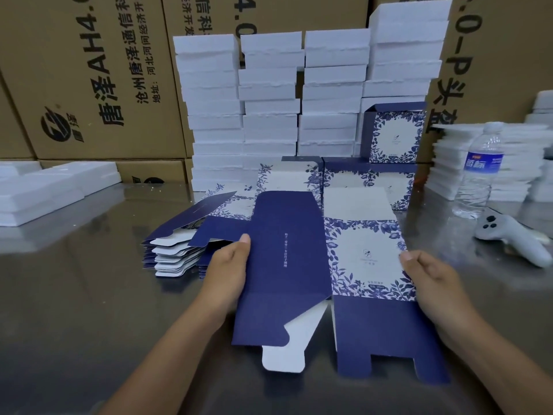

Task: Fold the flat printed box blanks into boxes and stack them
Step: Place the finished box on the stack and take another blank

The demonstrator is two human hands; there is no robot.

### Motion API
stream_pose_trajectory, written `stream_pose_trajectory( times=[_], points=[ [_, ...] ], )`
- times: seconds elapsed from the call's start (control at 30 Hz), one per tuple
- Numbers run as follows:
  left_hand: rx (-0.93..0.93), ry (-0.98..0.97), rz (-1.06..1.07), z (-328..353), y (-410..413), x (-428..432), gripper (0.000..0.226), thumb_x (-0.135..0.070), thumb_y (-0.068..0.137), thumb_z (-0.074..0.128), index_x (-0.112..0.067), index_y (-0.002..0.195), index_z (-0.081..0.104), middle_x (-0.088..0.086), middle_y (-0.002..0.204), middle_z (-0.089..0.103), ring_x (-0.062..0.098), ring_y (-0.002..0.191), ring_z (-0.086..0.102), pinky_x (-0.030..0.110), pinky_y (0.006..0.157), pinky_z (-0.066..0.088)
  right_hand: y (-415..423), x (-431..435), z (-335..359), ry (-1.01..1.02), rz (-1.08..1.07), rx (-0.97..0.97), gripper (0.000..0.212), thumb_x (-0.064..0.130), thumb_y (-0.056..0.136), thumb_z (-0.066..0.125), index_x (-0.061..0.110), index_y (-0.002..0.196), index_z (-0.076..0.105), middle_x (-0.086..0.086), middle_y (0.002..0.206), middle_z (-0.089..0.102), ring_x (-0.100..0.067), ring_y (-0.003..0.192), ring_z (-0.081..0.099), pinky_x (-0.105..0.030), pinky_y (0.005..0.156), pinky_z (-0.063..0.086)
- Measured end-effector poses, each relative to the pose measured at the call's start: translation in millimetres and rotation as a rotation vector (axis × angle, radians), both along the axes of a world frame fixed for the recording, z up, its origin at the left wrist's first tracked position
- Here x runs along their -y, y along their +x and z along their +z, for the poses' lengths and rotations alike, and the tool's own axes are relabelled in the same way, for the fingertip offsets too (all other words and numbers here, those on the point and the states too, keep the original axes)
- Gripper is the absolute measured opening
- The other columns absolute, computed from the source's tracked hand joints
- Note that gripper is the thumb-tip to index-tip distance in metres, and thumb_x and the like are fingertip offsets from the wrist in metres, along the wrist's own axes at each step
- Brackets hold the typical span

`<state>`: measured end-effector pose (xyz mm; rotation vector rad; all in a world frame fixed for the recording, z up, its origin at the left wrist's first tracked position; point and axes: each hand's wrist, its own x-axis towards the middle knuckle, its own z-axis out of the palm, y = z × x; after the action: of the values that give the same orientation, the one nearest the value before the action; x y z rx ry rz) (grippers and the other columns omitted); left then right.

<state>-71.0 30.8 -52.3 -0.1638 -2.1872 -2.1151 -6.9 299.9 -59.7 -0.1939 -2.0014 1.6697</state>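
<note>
I hold a flat printed box blank [299, 265], navy with a white floral panel, above the steel table. My left hand [227, 271] grips its left edge, thumb on the navy panel. My right hand [431, 280] grips its right edge beside the floral panel. A pile of more flat blanks [179, 250] lies to the left behind my left hand. Folded boxes [389, 181] stand behind the blank, with one more folded box [395, 133] on top of them.
Stacks of white foam trays [269, 115] fill the back, with brown cartons [89, 70] behind. More white trays [45, 190] lie at the left and another tray stack [523, 163] at the right. A water bottle [478, 172] and a grey controller [508, 235] sit at the right.
</note>
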Motion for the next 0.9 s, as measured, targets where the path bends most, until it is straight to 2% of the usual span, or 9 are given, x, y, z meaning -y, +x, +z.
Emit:
stream_pose_trajectory(
  times=[0.1, 0.2, 0.33, 0.5, 0.6, 0.67, 0.77, 0.83, 0.9],
  points=[
    [-0.155, -0.198, 0.095, 0.3, 1.3, 0.6, 0.038, -0.029, 0.100, 0.041, -0.005, 0.070, 0.046, 0.009, 0.068, 0.044, 0.020, 0.066, 0.040, 0.032, 0.065, 0.033, 0.3, -0.6, 0.0, -0.011, 0.004, 0.000, 0.024, 0.020, 0.096, 0.050, 0.012, 0.078, 0.064, 0.011, 0.070, 0.070, -0.004, 0.065, 0.061, -0.016, 0.062, 0.046],
    [-0.197, -0.285, 0.114, 2.1, 2.4, 0.9, 0.035, -0.024, 0.100, 0.042, -0.011, 0.068, 0.038, 0.008, 0.065, 0.035, 0.019, 0.063, 0.032, 0.032, 0.062, 0.026, 0.0, -4.0, 1.6, -0.068, 0.015, 0.019, 0.021, 0.016, 0.095, 0.053, 0.013, 0.080, 0.068, 0.014, 0.068, 0.071, 0.001, 0.063, 0.062, -0.010, 0.058, 0.046],
    [-0.194, -0.315, 0.096, 0.5, 1.1, 3.9, 0.038, -0.025, 0.100, 0.042, -0.007, 0.067, 0.038, 0.007, 0.067, 0.035, 0.018, 0.063, 0.031, 0.032, 0.062, 0.025, 1.1, -2.6, 3.8, -0.145, 0.007, 0.046, 0.027, 0.025, 0.094, 0.054, 0.011, 0.074, 0.067, 0.003, 0.067, 0.069, -0.012, 0.064, 0.062, -0.023, 0.063, 0.047],
    [-0.072, -0.251, -0.009, -2.4, 1.2, 1.8, 0.034, -0.032, 0.100, 0.041, -0.010, 0.079, 0.056, 0.009, 0.077, 0.051, 0.021, 0.071, 0.044, 0.033, 0.069, 0.033, 0.0, -8.3, 2.7, -0.084, -0.045, 0.067, 0.036, 0.020, 0.096, 0.052, -0.015, 0.091, 0.056, -0.027, 0.076, 0.060, -0.021, 0.074, 0.051, -0.034, 0.070, 0.040],
    [0.015, -0.076, -0.006, 0.6, 4.5, -1.2, 0.047, -0.036, 0.099, 0.043, 0.005, 0.089, 0.065, 0.018, 0.090, 0.070, 0.029, 0.083, 0.065, 0.042, 0.083, 0.050, -1.9, -9.5, 3.2, -0.053, -0.060, 0.075, 0.030, 0.018, 0.096, 0.053, -0.011, 0.090, 0.060, -0.021, 0.093, 0.069, -0.018, 0.072, 0.054, -0.030, 0.065, 0.041],
    [0.062, 0.001, 0.009, 2.1, 5.3, -1.8, 0.047, -0.042, 0.099, 0.042, -0.005, 0.089, 0.070, 0.012, 0.095, 0.073, 0.030, 0.092, 0.069, 0.044, 0.090, 0.050, -1.9, -8.7, 3.4, -0.038, -0.050, 0.078, 0.028, 0.017, 0.096, 0.053, -0.006, 0.086, 0.063, -0.015, 0.096, 0.070, -0.015, 0.067, 0.055, -0.027, 0.064, 0.042],
    [0.041, -0.021, 0.061, 4.0, 4.0, -1.8, 0.052, -0.045, 0.099, 0.040, -0.003, 0.079, 0.064, 0.007, 0.077, 0.065, 0.021, 0.073, 0.059, 0.034, 0.074, 0.047, -0.7, -6.7, 2.7, -0.028, 0.007, 0.084, 0.026, 0.018, 0.096, 0.051, 0.005, 0.079, 0.066, -0.002, 0.084, 0.072, -0.003, 0.063, 0.061, -0.017, 0.061, 0.047],
    [-0.054, -0.152, 0.126, 2.5, 3.2, -0.7, 0.041, -0.036, 0.100, 0.042, -0.008, 0.070, 0.048, 0.008, 0.066, 0.045, 0.019, 0.063, 0.041, 0.030, 0.061, 0.033, 0.3, -4.5, 3.0, -0.024, 0.036, 0.081, 0.027, 0.017, 0.096, 0.049, 0.012, 0.076, 0.066, 0.014, 0.069, 0.070, 0.007, 0.056, 0.060, -0.008, 0.052, 0.045],
    [-0.134, -0.260, 0.161, 1.0, 1.5, -0.4, 0.038, -0.027, 0.099, 0.044, -0.013, 0.065, 0.036, 0.005, 0.061, 0.034, 0.018, 0.060, 0.030, 0.030, 0.058, 0.024, 1.9, -2.9, 3.8, -0.023, 0.040, 0.088, 0.028, 0.017, 0.097, 0.049, 0.012, 0.076, 0.067, 0.013, 0.065, 0.069, 0.003, 0.054, 0.060, -0.010, 0.051, 0.047]
  ],
)
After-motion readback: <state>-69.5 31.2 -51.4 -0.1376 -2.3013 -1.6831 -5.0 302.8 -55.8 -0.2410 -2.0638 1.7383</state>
